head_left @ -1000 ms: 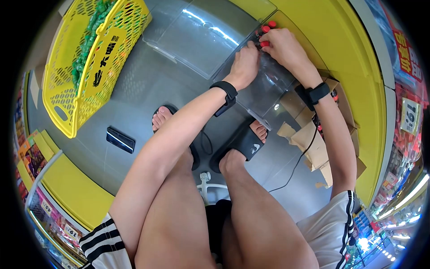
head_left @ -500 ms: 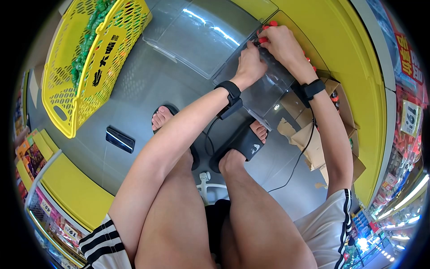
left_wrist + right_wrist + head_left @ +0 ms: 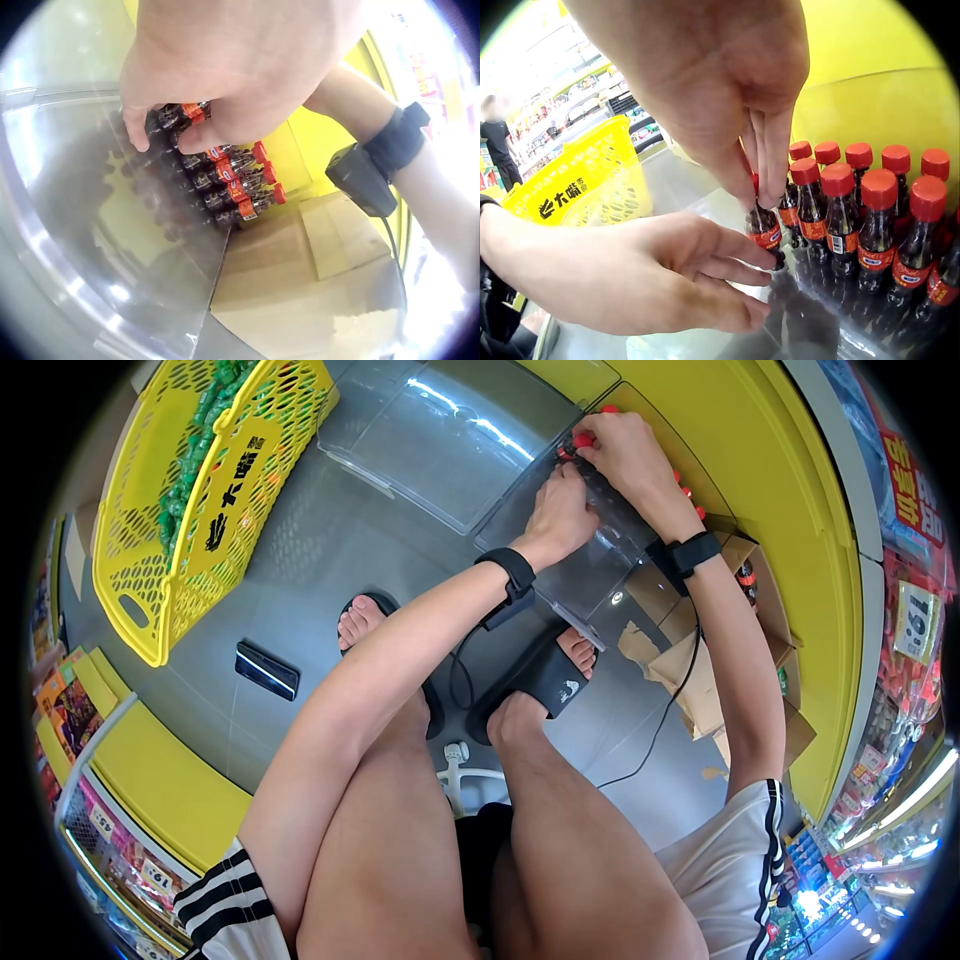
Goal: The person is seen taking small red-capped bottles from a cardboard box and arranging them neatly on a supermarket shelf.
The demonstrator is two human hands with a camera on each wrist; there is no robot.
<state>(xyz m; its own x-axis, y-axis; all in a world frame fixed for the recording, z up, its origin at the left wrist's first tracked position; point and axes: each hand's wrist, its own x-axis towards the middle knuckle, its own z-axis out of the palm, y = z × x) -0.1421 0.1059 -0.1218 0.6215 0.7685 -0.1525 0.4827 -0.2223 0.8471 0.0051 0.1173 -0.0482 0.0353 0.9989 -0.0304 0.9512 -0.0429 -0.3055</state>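
Note:
My right hand (image 3: 630, 455) pinches a small dark cola bottle (image 3: 766, 237) by its red cap, thumb and fingers coming down from above. Beside it, my left hand (image 3: 671, 274) has its fingers loosely extended, with a fingertip right at the bottle's lower part. Rows of similar cola bottles (image 3: 876, 229) with red caps and red labels stand upright along the yellow wall in a clear plastic bin (image 3: 605, 565). From the left wrist view, more bottles (image 3: 225, 171) show behind my thumb, and my hand hides part of the row.
A cardboard box (image 3: 735, 555) holding some bottles sits right of the bin. Another clear bin (image 3: 425, 460) adjoins on the left. At left stands a yellow basket (image 3: 225, 510) with green packages, and a phone (image 3: 267, 670) lies on the floor. A person (image 3: 499, 142) is in the background.
My right hand has shifted slightly toward the back left with a bottle at its fingertips. My left hand has drawn a little down and right from where it was a second ago.

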